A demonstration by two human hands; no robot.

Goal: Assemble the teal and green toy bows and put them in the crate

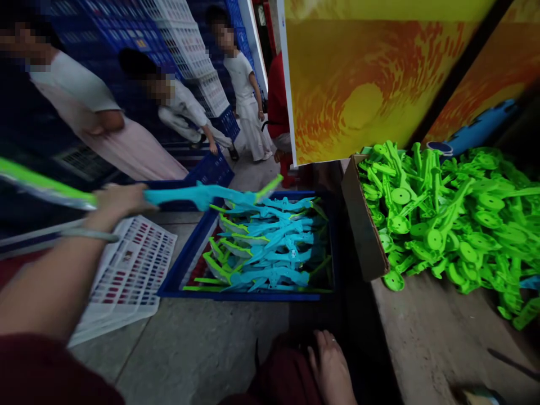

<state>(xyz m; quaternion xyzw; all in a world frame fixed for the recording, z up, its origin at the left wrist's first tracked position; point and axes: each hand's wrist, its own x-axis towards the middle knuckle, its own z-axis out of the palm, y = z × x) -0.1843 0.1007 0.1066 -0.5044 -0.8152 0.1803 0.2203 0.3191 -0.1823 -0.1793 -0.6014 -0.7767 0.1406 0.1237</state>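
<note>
Left grip (122, 201) closed round curved plastic piece (181, 197), over crate's (261, 296) far left corner, right grip (329, 360) loosely spread on lap (280, 377), disc-ended parts (447, 225) heaped by tabletop's (439, 326) left edge

text: none legible | labels: none legible | numbers: none legible

Head view, forward and down, above hands (121, 201) (331, 360)

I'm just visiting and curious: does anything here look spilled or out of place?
Yes, mildly: the green plastic pieces are heaped loosely, and some lie on the tabletop past the end of the cardboard wall, so they look spilled. A blue piece at the heap's right side also stands out among the green.
</note>
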